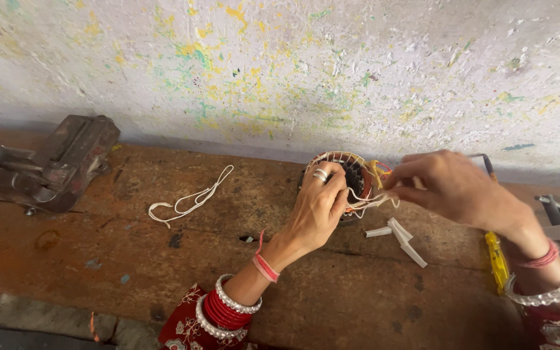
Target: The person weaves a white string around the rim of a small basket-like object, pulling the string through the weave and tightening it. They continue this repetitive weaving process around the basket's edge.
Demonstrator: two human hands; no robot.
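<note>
Right now the left hand (315, 207) is cupped over the round motor stator (348, 178) at the back of the wooden desk (163, 259), close against the paint-flecked wall (280, 65) — fingers curled shut on its rim, a silver ring showing on 1 finger. The stator stands on the desk with pale thread laced around its top edge and yellow and red wires poking out on its right side.

And the right hand (452, 185) comes in from the right, fingertips pinched closed on a pale cord (371, 202) that runs from the stator's front edge — the cord loops between the 2 hands. A thin dark tool (487, 165) sticks up behind that hand; how it is held I cannot tell.

Just in front of the stator, a few white paper strips (400, 236) lie loose on the desk. Further left, well apart, a length of white string (189, 198) sits in a loose tangle, and a rusty bench vise (53, 165) occupies the far left end. Yellow-handled tool (497, 259) lies under the right wrist.
</note>
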